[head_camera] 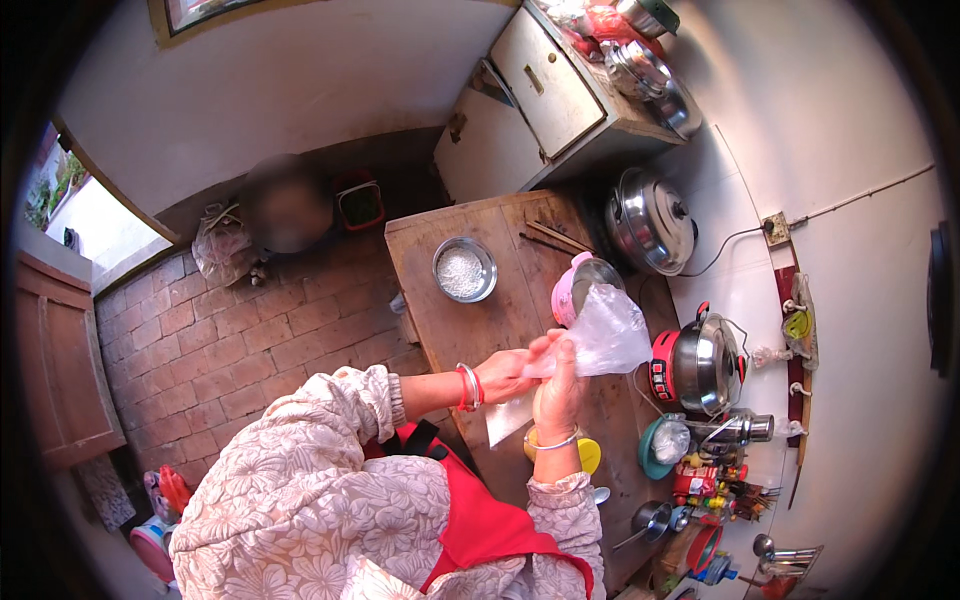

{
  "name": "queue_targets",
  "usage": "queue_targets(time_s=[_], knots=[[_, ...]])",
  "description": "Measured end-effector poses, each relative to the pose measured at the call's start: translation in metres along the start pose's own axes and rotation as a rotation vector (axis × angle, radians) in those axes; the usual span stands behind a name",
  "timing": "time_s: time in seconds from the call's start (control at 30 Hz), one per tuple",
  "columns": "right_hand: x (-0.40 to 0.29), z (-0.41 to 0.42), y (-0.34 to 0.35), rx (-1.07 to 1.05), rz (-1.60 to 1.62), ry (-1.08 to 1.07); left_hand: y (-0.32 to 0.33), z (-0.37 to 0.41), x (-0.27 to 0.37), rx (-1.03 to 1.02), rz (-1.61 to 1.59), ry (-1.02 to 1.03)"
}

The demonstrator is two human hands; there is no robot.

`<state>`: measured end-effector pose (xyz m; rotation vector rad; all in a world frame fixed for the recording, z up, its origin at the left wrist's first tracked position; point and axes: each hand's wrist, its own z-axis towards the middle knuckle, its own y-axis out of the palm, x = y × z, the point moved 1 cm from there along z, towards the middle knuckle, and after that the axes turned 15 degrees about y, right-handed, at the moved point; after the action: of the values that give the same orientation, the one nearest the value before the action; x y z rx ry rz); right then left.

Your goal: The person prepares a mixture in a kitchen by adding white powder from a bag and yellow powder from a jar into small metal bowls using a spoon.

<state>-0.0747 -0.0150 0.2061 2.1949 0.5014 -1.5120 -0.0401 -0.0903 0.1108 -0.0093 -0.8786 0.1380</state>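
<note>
A clear plastic bag (607,337) is held between my two hands above a wooden table. White contents show in its lower end (510,418), near my body, while its loose upper part spreads to the right. My left hand (504,376) grips the gathered bag from the left. My right hand (561,394) has its thumb raised and its fingers around the bag's neck. Beyond the bag stands a pink-sided metal bowl (571,289), partly covered by the plastic. A steel bowl (464,270) of white grains sits farther left. Below my right wrist is a yellow lid (589,455).
The wooden table (420,315) bears chopsticks (559,238), a lidded steel pot (652,221) and a red electric pot (701,364). Bottles and seasoning packets (697,480) line the wall side. A cabinet (525,97) stands beyond. A blurred round shape (286,202) is near the far wall.
</note>
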Motion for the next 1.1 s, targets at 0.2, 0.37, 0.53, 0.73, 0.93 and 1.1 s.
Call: queue_targets(time_s=[0.2, 0.37, 0.53, 0.73, 0.93, 1.1], knots=[[-0.009, -0.037, -0.028, 0.131, -0.452, -0.123, 0.004, -0.017, -0.004, 0.164, -0.303, -0.275], [-0.024, -0.084, -0.040, -0.002, -1.329, -0.831, -0.001, -0.010, 0.007, -0.139, -0.269, -0.349], [-0.043, -0.081, -0.045, -0.048, -1.763, -0.875, 0.017, 0.000, 0.031, -0.572, -0.850, -0.476], [-0.045, -0.058, -0.074, -0.200, -1.655, -0.913, 0.043, 0.001, 0.058, -0.759, -1.247, -0.589], [-0.021, -0.075, -0.128, -0.108, -1.633, -0.577, 0.024, -0.006, 0.053, -0.523, -0.857, -0.670], [0.006, -0.099, -0.162, 0.005, -1.310, -0.150, 0.010, -0.010, 0.054, -0.395, -0.817, -0.529]])
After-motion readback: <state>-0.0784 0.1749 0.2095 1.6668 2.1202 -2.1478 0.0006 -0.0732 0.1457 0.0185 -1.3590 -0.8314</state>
